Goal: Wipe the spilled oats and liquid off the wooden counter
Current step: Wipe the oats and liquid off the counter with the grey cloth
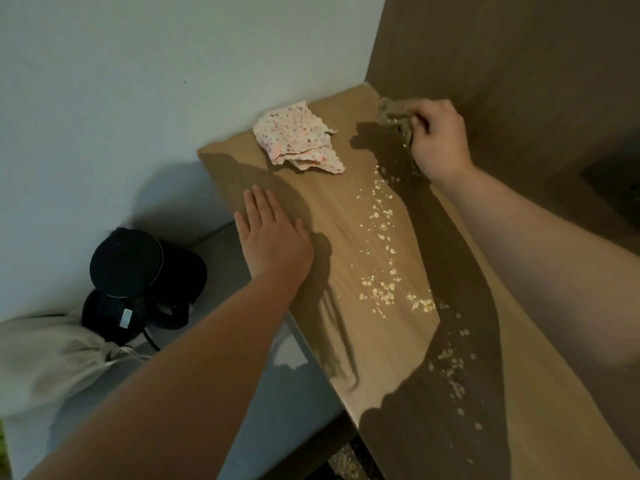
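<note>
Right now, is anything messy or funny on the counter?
Yes. Oat flakes lie scattered down the wooden counter; a crumpled speckled cloth sits by the wall; the right hand grips a rag.

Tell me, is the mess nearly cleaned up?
Not yet. Nothing looks wiped clean. The right hand grips a rag at the far corner, and the left hand rests flat on the counter. Oats lie scattered down the middle, and a spotted cloth sits unused. Liquid is hard to make out.

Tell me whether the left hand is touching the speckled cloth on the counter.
Apart. Head view: the left hand lies flat on the wooden counter, with bare wood between its fingertips and the speckled cloth.
</note>
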